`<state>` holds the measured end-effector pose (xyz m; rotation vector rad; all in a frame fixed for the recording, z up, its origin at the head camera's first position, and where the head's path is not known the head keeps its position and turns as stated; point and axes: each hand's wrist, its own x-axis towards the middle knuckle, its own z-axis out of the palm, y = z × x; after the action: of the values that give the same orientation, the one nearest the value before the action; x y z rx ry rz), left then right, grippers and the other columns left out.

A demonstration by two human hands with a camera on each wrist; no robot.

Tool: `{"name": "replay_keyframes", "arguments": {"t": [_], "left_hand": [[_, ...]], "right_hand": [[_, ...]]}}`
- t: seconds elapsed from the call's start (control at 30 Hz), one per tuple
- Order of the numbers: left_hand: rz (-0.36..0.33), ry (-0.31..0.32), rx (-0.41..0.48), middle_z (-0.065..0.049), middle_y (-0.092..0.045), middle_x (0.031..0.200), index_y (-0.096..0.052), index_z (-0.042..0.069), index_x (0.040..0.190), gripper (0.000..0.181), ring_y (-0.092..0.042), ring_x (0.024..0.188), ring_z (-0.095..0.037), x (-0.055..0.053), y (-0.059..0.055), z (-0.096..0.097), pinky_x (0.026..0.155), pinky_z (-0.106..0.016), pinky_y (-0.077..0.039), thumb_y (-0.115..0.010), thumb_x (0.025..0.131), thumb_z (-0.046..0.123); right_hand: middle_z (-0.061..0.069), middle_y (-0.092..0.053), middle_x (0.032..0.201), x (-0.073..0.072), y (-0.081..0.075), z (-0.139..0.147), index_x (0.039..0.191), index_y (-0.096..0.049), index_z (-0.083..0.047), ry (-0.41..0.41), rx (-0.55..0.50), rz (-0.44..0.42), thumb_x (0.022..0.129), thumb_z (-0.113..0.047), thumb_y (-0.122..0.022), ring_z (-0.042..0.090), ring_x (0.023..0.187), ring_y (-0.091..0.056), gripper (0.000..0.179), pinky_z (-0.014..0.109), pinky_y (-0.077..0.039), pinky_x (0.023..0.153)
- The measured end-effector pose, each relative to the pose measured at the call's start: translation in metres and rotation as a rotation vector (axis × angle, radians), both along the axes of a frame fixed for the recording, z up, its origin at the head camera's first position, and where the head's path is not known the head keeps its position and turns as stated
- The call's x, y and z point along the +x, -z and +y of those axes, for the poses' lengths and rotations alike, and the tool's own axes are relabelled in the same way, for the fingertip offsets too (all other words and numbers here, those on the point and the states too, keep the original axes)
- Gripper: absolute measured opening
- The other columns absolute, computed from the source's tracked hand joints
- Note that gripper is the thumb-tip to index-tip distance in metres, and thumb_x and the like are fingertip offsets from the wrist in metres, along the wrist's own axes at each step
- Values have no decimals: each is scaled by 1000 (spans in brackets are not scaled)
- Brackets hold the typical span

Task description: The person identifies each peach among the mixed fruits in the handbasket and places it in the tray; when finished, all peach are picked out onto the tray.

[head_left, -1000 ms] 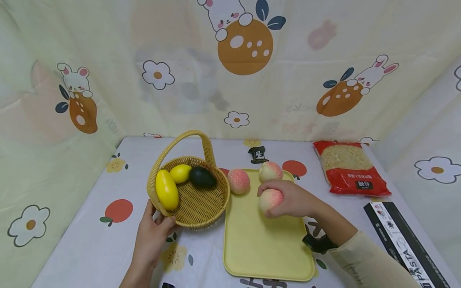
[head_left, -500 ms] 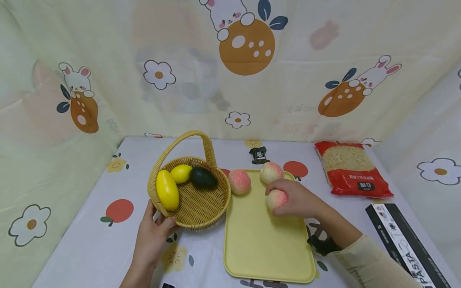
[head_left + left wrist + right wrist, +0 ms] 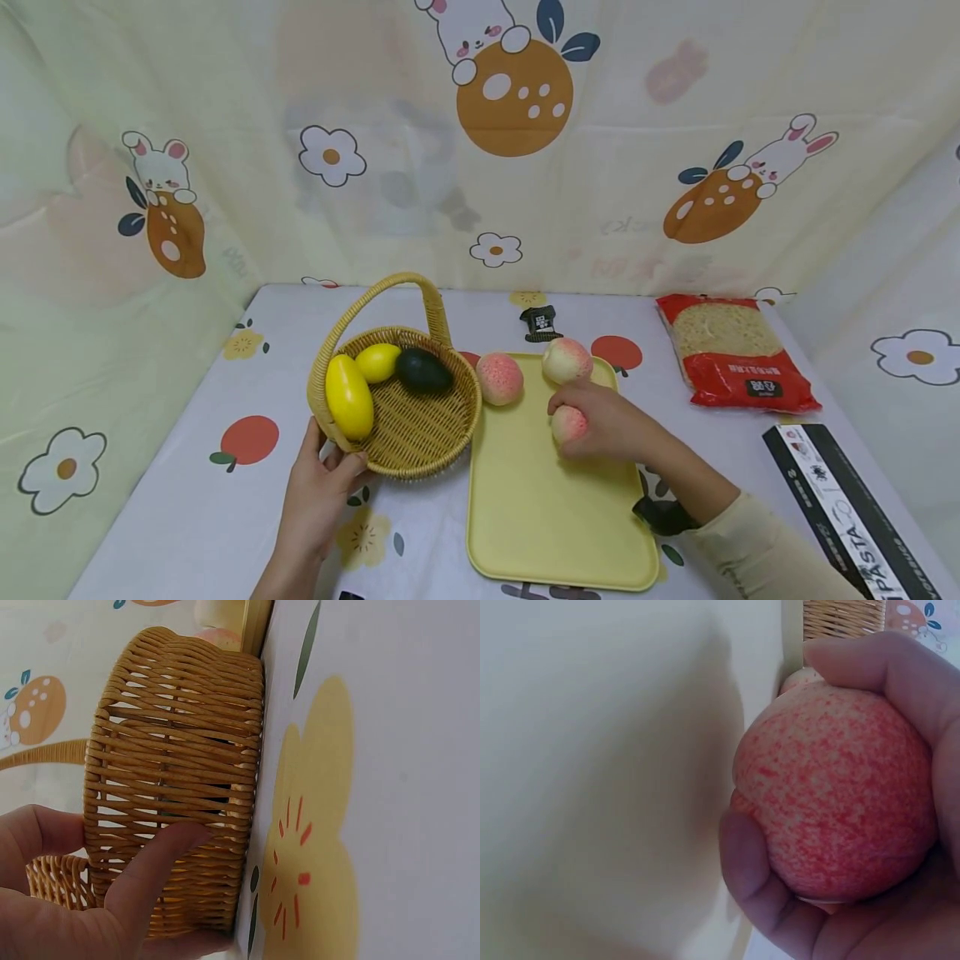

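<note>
In the head view my left hand (image 3: 318, 487) holds the near left side of a wicker basket (image 3: 420, 429) with an arched handle. The left wrist view shows the thumb (image 3: 154, 870) against the woven wall. Inside the basket lie a long yellow mango-like fruit (image 3: 349, 398), a lemon (image 3: 377, 362) and a dark avocado (image 3: 424, 371). Over the upper part of a yellow tray (image 3: 558, 517), my right hand (image 3: 611, 421) grips a peach (image 3: 836, 791), fingers and thumb wrapped round it. Two more peaches sit at the tray's far end, one left (image 3: 499, 378), one right (image 3: 567, 361).
A red bag of dry noodles (image 3: 742, 354) lies at the back right. Nearer, a long black pasta box (image 3: 847, 508) lies along the right side. A small black packet (image 3: 540, 323) is behind the tray. Patterned cloth hangs behind the table.
My right hand shifted the peach slightly to the right, then a little back left and nearer to me. The left hand and basket stay in place.
</note>
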<state>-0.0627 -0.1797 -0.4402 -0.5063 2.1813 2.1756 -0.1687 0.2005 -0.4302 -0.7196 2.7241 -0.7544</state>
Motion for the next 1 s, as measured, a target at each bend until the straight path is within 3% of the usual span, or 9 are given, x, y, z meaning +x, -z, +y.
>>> {"name": "replay_keyframes", "arguments": {"t": [0.37, 0.67, 1.0], "left_hand": [[1, 3, -3, -6, -31, 169, -15, 30, 170, 89, -55, 142, -29, 1, -1, 0, 94, -39, -65, -60, 99, 0], [8, 4, -3, -3, -28, 171, -14, 32, 170, 90, -56, 141, -28, 0, 0, -1, 94, -38, -65, -60, 100, 0], [1, 5, -14, -5, -29, 170, -15, 31, 170, 89, -55, 142, -29, 0, 0, 0, 94, -39, -65, -61, 100, 1]], "right_hand": [[10, -63, 116, 4, 1, -7, 107, -72, -18, -29, 42, 26, 68, -19, -85, 24, 102, -55, 42, 34, -52, 79], [9, -63, 110, 5, 3, -12, 105, -71, -18, -52, 76, 118, 68, -18, -83, 23, 96, -55, 39, 36, -50, 80], [11, -63, 119, 6, 1, -12, 113, -69, -15, -20, 96, 52, 69, -24, -87, 24, 102, -55, 48, 37, -53, 83]]}}
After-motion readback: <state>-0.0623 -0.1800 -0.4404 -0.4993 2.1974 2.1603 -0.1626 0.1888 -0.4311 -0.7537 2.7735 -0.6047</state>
